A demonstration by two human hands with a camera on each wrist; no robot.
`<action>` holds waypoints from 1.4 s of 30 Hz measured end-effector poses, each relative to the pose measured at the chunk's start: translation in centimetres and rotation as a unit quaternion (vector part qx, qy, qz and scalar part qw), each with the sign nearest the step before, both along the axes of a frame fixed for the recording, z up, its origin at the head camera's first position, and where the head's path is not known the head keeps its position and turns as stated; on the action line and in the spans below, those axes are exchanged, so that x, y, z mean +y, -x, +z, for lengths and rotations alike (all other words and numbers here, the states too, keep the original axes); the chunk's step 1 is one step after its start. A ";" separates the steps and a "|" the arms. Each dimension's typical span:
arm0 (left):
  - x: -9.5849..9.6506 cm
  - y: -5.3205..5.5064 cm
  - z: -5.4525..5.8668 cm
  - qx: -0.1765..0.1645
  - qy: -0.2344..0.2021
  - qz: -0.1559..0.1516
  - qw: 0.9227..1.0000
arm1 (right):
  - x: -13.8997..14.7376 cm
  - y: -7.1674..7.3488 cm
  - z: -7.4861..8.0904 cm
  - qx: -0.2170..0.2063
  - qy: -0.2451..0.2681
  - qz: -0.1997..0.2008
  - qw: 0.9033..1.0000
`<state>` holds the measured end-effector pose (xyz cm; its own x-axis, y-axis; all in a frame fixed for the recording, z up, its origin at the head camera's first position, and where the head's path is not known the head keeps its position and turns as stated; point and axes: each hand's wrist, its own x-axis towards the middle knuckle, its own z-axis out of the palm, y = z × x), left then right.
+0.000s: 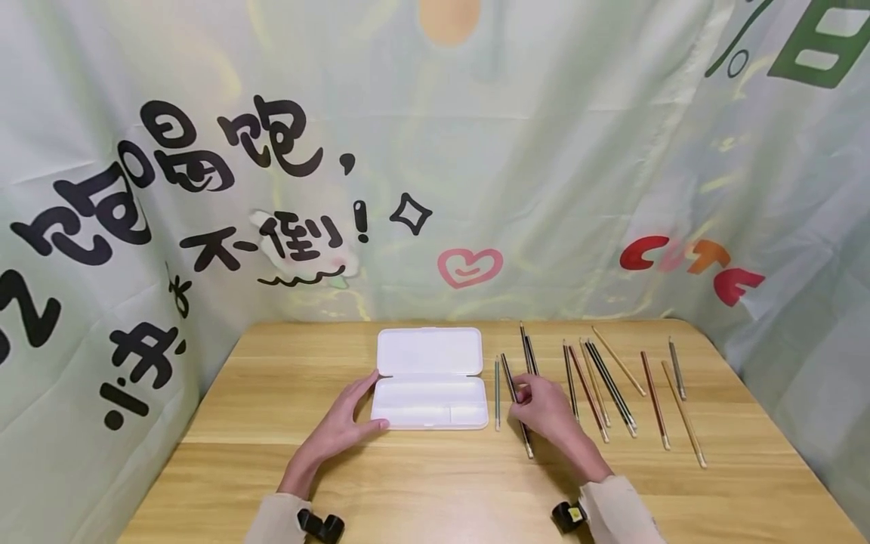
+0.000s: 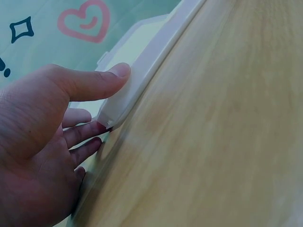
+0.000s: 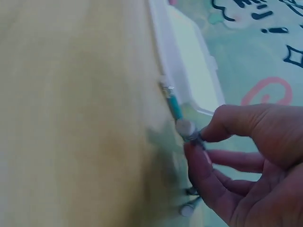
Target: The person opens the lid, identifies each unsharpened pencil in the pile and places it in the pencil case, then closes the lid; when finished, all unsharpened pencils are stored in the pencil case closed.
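An open white pencil case (image 1: pixel 430 427) lies on the wooden table with its lid tipped back. My left hand (image 1: pixel 344 418) grips its left end, with the thumb (image 2: pixel 106 84) on the front wall and the fingers around the corner. To the right of the case, my right hand (image 1: pixel 547 408) pinches a dark pencil (image 1: pixel 525 438) between thumb and fingers. Its white eraser end (image 3: pixel 186 127) points toward me. A green pencil (image 1: pixel 498 393) lies between the case and this hand. Two dark pencils (image 1: pixel 531 352) extend behind the hand, partly hidden by it.
Right of my right hand, several loose pencils lie spread out, among them black ones (image 1: pixel 612 389), a dark red one (image 1: pixel 655 400) and a natural wood one (image 1: pixel 684 414). A grey pencil (image 1: pixel 677 369) lies far right. Printed curtains (image 1: pixel 544 189) hang behind the table.
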<state>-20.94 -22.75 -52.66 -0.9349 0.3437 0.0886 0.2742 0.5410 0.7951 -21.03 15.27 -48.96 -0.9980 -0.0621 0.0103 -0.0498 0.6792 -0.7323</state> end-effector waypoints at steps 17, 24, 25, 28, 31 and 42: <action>0.1 0.0 -0.2 0.001 0.000 -0.001 1.000 | 0.0 0.1 0.3 0.015 0.183 0.062 0.981; 0.1 -0.1 -0.1 0.003 0.006 0.005 1.000 | -1.5 0.6 -0.5 0.044 0.188 0.077 0.978; 0.1 -0.1 -0.1 0.003 0.007 0.005 1.000 | -1.7 0.6 -0.5 0.049 0.188 0.085 0.977; 0.2 0.0 -0.2 0.006 0.012 0.007 1.000 | -2.3 0.9 -0.4 0.066 0.182 0.107 0.975; 0.2 0.1 -0.2 0.003 0.014 0.009 1.000 | -3.1 1.4 -0.2 0.090 0.165 0.114 0.975; 0.2 0.0 -0.3 0.002 0.004 0.021 1.000 | -7.4 3.4 -0.5 0.112 0.139 0.164 0.970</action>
